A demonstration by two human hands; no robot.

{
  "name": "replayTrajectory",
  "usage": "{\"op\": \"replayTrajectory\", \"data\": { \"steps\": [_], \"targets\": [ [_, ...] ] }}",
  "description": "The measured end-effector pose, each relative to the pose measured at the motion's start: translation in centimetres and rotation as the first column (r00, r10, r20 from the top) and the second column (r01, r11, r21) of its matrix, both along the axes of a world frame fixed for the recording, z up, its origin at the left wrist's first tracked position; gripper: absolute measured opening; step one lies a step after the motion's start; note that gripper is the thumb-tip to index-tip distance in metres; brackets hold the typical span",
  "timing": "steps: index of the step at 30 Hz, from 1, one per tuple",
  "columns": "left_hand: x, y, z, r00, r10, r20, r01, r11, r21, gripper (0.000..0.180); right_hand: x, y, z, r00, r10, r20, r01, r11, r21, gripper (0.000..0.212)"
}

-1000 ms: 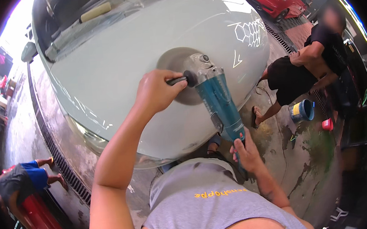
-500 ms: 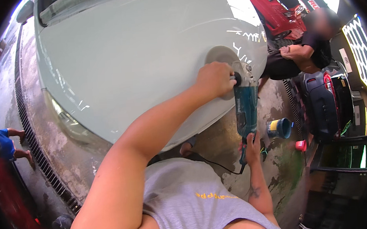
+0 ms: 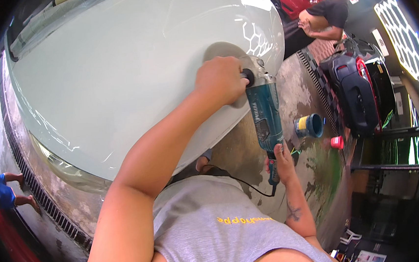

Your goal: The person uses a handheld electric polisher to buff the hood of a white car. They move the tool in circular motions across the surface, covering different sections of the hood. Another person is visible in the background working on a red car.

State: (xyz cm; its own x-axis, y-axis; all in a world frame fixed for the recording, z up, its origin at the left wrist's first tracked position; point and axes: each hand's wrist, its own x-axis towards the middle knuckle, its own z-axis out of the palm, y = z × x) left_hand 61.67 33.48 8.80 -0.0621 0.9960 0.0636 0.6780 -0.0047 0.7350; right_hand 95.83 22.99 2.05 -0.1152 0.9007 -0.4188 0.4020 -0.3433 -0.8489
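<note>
A teal electric polisher (image 3: 265,109) with a silver head lies along the edge of a pale grey-white car hood (image 3: 102,75). Its round pad (image 3: 225,51) rests against the painted panel, partly hidden by my hand. My left hand (image 3: 221,80) is wrapped round the black side handle (image 3: 248,77) near the head. At the rear end, my right hand (image 3: 283,162) grips the polisher's back handle, where the power cord (image 3: 253,186) leaves and curves toward my body. Some of the right fingers are hidden behind the tool.
A blue bucket (image 3: 309,126) and a small red tub (image 3: 337,142) stand on the wet floor to the right. Another person (image 3: 326,16) is beside the hood's far right. A dark car (image 3: 354,90) is parked beyond. A floor grate (image 3: 30,169) runs along the left, near another person's legs (image 3: 22,190).
The view has shifted, so the hood, polisher and both my hands appear further left. Both hands keep their hold on the polisher. The other person at right now appears higher.
</note>
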Motion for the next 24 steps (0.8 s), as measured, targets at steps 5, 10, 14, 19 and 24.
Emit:
{"op": "replayTrajectory", "data": {
  "steps": [5, 10, 14, 19, 24],
  "targets": [
    [-4.2, -8.5, 0.0, 0.997, 0.065, 0.040, -0.063, 0.997, -0.038, 0.030, -4.1, -6.7, -1.9, 0.999, 0.028, -0.034, -0.027, 0.999, 0.022, 0.053],
    [-8.2, -18.5, -1.8, 0.977, 0.200, 0.072, -0.207, 0.973, 0.105, 0.032, -7.1, -12.7, -4.4, 0.988, 0.151, 0.011, -0.151, 0.984, 0.098, 0.061],
    [-9.2, -24.8, -1.8, 0.949, 0.291, 0.119, -0.304, 0.945, 0.118, 0.031, -8.6, -15.1, -5.6, 0.953, 0.260, 0.155, -0.291, 0.929, 0.228, 0.077],
    [-6.7, -23.7, -4.1, 0.958, 0.248, 0.144, -0.272, 0.944, 0.185, 0.031, -5.9, -14.4, -8.5, 0.975, 0.160, 0.157, -0.189, 0.963, 0.193, 0.070],
    [0.6, -12.2, -5.2, 1.000, 0.006, 0.017, -0.009, 0.986, 0.166, 0.028, 0.6, -8.6, -11.4, 0.995, -0.105, 0.000, 0.104, 0.983, 0.154, 0.049]
  ]
}}
